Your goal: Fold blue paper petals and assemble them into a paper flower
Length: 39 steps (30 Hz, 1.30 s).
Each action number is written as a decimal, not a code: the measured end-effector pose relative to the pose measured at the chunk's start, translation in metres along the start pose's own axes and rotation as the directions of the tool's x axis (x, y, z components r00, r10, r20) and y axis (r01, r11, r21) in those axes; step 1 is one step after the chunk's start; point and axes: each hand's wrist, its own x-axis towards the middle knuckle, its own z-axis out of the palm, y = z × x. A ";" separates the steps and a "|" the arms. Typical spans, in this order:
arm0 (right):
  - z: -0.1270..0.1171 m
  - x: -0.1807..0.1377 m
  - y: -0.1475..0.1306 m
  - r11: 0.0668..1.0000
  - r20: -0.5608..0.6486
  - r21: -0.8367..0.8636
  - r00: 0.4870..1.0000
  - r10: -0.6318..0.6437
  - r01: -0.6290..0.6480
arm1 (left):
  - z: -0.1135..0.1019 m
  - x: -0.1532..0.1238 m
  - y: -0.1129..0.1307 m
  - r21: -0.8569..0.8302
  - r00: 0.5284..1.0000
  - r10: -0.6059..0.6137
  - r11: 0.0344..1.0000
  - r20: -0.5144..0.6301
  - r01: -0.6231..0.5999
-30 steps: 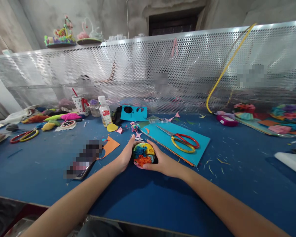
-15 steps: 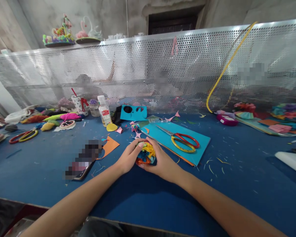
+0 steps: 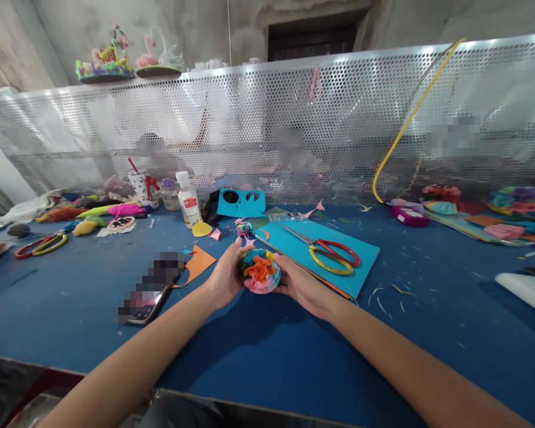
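Between my two hands is a round ball of ruffled, many-coloured fabric or felt (image 3: pixel 261 271), with an orange rosette facing me and pink, blue and green folds around it. My left hand (image 3: pixel 226 274) grips its left side, thumb up along the edge. On the other side my right hand (image 3: pixel 298 284) holds it with the fingers partly hidden behind and under it. Scissors (image 3: pixel 334 255) with red and yellow handles lie on blue sheets (image 3: pixel 368 252) just beyond my right hand. An orange sheet piece (image 3: pixel 200 261) lies left of my left hand.
A phone (image 3: pixel 154 291) lies to the left on the blue table (image 3: pixel 232 368). Behind it stand a white-capped bottle (image 3: pixel 188 202) and a patterned cup (image 3: pixel 140 189). More scissors (image 3: pixel 42 245) and coloured cloth lie far left. A perforated metal screen (image 3: pixel 249 119) runs along the back.
The ball has been turned, so the orange rosette and pink folds now show instead of the yellow ones. My hands have spread slightly apart around it. A person's hands at far left have withdrawn.
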 end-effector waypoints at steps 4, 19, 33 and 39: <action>0.000 0.002 -0.003 0.995 0.007 0.086 0.999 0.039 -0.039 | 0.002 -0.001 0.003 0.030 0.997 0.069 0.997 0.029 -0.070; 0.001 0.003 -0.007 0.982 0.001 0.151 0.994 0.111 -0.110 | -0.006 0.002 -0.010 0.377 0.903 0.400 0.821 0.155 -0.429; -0.019 0.003 -0.014 0.976 -0.042 -0.131 0.984 0.172 -0.176 | -0.009 -0.004 -0.012 0.661 0.872 0.398 0.577 0.286 -0.480; -0.027 0.005 -0.015 0.966 0.017 -0.167 0.979 0.205 -0.200 | -0.010 -0.002 -0.013 0.692 0.873 0.399 0.547 0.281 -0.472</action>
